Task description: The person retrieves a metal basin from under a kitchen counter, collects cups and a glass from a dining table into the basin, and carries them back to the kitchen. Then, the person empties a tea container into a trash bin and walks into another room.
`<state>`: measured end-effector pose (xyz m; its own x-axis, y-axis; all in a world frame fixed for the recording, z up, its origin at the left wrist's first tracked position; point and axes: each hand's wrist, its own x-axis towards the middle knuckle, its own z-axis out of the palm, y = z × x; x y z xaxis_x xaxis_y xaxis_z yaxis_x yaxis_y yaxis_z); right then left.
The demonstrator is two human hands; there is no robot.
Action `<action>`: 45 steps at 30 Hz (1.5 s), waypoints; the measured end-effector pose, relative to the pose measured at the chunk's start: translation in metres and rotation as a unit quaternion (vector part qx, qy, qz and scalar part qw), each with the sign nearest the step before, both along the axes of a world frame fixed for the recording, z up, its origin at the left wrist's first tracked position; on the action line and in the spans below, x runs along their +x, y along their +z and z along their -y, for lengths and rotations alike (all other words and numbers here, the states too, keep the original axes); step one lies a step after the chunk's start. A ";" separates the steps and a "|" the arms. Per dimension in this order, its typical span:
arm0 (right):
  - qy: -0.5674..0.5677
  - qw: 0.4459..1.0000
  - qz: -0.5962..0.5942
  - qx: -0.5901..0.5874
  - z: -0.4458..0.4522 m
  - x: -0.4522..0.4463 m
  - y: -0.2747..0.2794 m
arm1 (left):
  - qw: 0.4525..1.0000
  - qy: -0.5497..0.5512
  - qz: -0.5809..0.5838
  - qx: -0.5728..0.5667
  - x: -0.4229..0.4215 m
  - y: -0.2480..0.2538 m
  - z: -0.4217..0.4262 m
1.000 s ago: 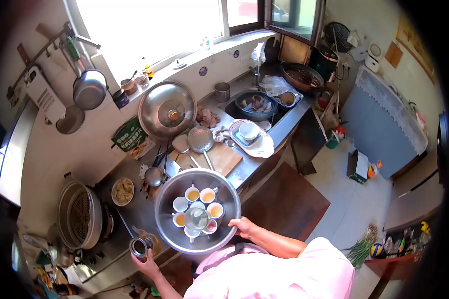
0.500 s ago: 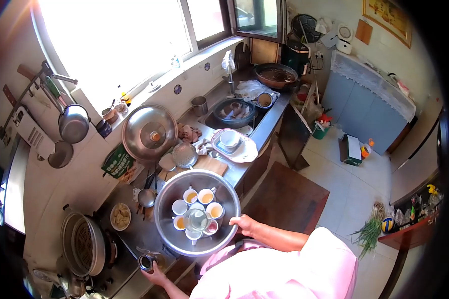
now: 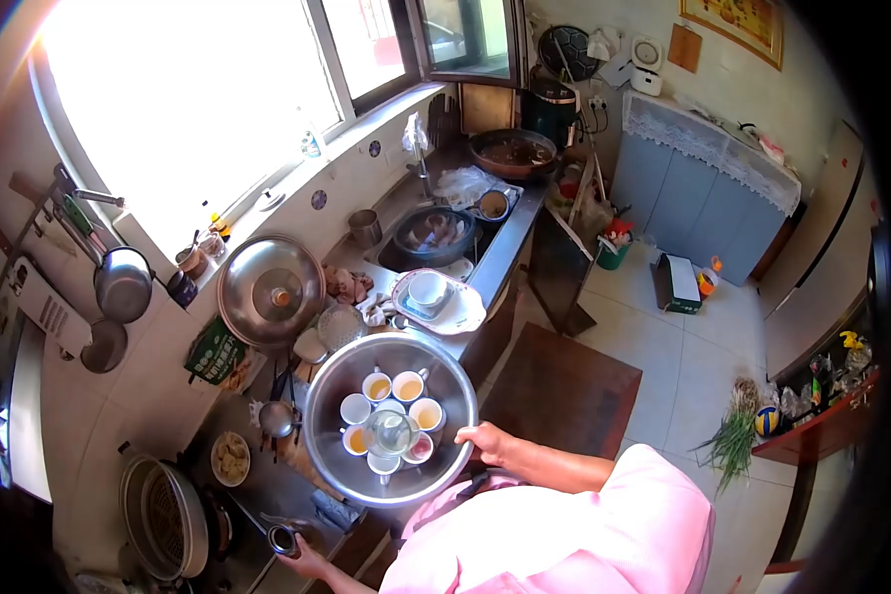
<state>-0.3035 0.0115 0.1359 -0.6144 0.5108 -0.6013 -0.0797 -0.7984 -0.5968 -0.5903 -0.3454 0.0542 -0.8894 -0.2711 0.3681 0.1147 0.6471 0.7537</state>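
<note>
A large steel bowl (image 3: 324, 460) is held by its right rim in my right hand (image 3: 487, 445), tilted little. Inside it stand several white cups (image 3: 409, 387), some with yellowish liquid, around a clear glass vessel (image 3: 391, 434). My left hand (image 3: 311, 562) is wrapped round a dark-rimmed jar (image 3: 282, 540) at the counter's front edge, left of and below the bowl. Just above the jar lies a grey-blue packet (image 3: 335, 511).
Along the counter are a big lid (image 3: 271, 295), a plate with bowls (image 3: 468, 312), a basin in the sink (image 3: 434, 238) and a wok (image 3: 513, 153). Dumplings fill a small bowl (image 3: 231, 459) beside a steamer (image 3: 164, 518). A brown mat (image 3: 561, 396) lies on the floor.
The view has swung toward the right, so the counter items sit further left and lower. The bowl stays in my right hand; my left hand with the jar appears lower in view.
</note>
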 end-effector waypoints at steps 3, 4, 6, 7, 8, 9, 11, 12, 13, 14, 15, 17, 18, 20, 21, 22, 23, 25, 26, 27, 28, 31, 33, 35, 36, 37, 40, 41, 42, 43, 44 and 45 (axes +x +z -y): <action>-0.005 1.000 0.012 0.009 -0.004 0.002 -0.002 | 0.999 0.024 -0.012 -0.022 -0.006 0.001 -0.001; -0.008 1.000 0.010 0.006 -0.005 0.002 -0.001 | 0.999 0.016 0.018 -0.036 -0.007 0.004 0.000; -0.007 1.000 0.013 0.003 -0.007 0.008 0.004 | 0.997 0.012 0.049 -0.050 -0.009 0.007 0.003; -0.010 1.000 0.015 0.000 -0.009 0.010 0.004 | 0.997 0.009 0.038 -0.063 -0.012 0.002 0.004; -0.009 1.000 0.007 -0.002 -0.011 0.012 -0.001 | 0.997 0.006 0.027 -0.077 -0.014 -0.001 0.007; -0.008 1.000 0.009 -0.003 -0.012 0.014 -0.002 | 0.997 0.007 0.028 -0.078 -0.016 -0.004 0.010; -0.010 1.000 0.021 -0.011 -0.014 0.018 0.009 | 0.995 -0.007 0.052 -0.085 -0.017 -0.005 0.012; -0.020 0.999 0.017 -0.020 -0.014 0.023 0.018 | 0.995 -0.005 0.053 -0.086 -0.016 -0.005 0.015; -0.018 0.999 0.019 -0.020 -0.017 0.024 0.017 | 0.994 -0.020 0.066 -0.089 -0.018 -0.007 0.018; -0.018 0.999 0.019 -0.021 -0.018 0.027 0.015 | 0.992 -0.035 0.078 -0.092 -0.018 -0.009 0.021; -0.017 0.999 0.019 -0.022 -0.020 0.029 0.011 | 0.992 -0.033 0.079 -0.093 -0.015 -0.012 0.024; -0.006 0.999 0.025 -0.022 -0.026 0.033 0.006 | 0.992 -0.002 0.028 -0.123 -0.005 -0.007 0.022; -0.007 0.999 0.022 -0.028 -0.028 0.035 0.004 | 0.992 0.002 0.029 -0.123 0.003 -0.004 0.021; -0.004 0.999 0.011 -0.037 -0.031 0.038 0.005 | 0.994 0.083 0.040 -0.061 0.032 0.016 0.010; -0.001 0.999 0.011 -0.038 -0.033 0.039 0.003 | 0.993 0.087 0.041 -0.062 0.042 0.012 0.006; -0.003 0.999 0.013 -0.035 -0.034 0.040 0.001 | 0.996 0.057 0.038 -0.064 0.051 0.003 0.000; -0.005 0.999 0.015 -0.032 -0.035 0.041 -0.001 | 0.997 0.027 0.035 -0.067 0.060 -0.006 -0.007; 0.000 0.999 0.013 -0.035 -0.037 0.044 -0.009 | 0.990 -0.097 0.062 -0.082 0.071 -0.028 -0.032; 0.009 0.999 0.019 -0.034 -0.040 0.046 -0.008 | 0.979 -0.130 0.085 -0.130 0.069 -0.045 -0.044; 0.017 0.999 0.026 -0.032 -0.041 0.048 -0.008 | 0.965 -0.164 0.107 -0.176 0.067 -0.059 -0.051; 0.018 0.999 0.018 -0.038 -0.042 0.050 -0.009 | 0.963 -0.142 0.142 -0.182 0.071 -0.053 -0.066; 0.004 0.999 0.010 -0.036 -0.043 0.053 -0.010 | 0.949 -0.080 0.210 -0.222 0.070 -0.044 -0.099; -0.002 0.999 0.008 -0.038 -0.045 0.056 -0.004 | 0.944 -0.063 0.239 -0.219 0.078 -0.006 -0.120; 0.002 0.999 0.013 -0.039 -0.047 0.059 0.003 | 0.939 -0.054 0.251 -0.230 0.079 0.006 -0.127; 0.001 0.999 0.014 -0.040 -0.047 0.061 0.002 | 0.933 -0.046 0.258 -0.246 0.074 0.003 -0.125; 0.002 0.999 0.020 -0.036 -0.048 0.062 0.001 | 0.927 -0.037 0.265 -0.261 0.069 0.002 -0.123; -0.002 0.999 0.022 -0.030 -0.049 0.065 0.002 | 0.932 -0.045 0.259 -0.248 0.064 0.003 -0.118; -0.009 0.999 0.017 -0.029 -0.049 0.066 0.003 | 0.935 -0.053 0.257 -0.238 0.062 0.004 -0.116; -0.007 0.999 0.017 -0.029 -0.050 0.066 0.001 | 0.935 -0.051 0.258 -0.237 0.058 -0.001 -0.113; -0.007 0.999 0.017 -0.029 -0.051 0.066 -0.001 | 0.942 -0.053 0.251 -0.216 0.055 -0.006 -0.110; -0.009 0.999 0.018 -0.030 -0.052 0.066 -0.002 | 0.948 -0.055 0.245 -0.196 0.051 -0.011 -0.107; -0.009 0.999 0.018 -0.031 -0.052 0.067 -0.003 | 0.948 -0.055 0.245 -0.197 0.047 -0.015 -0.103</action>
<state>-0.2362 0.0633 0.1331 -0.5831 0.4826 -0.6535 -0.0733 -0.8324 -0.5493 -0.5432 -0.2428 0.0392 -0.9946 -0.0941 -0.0433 -0.1035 0.8939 0.4362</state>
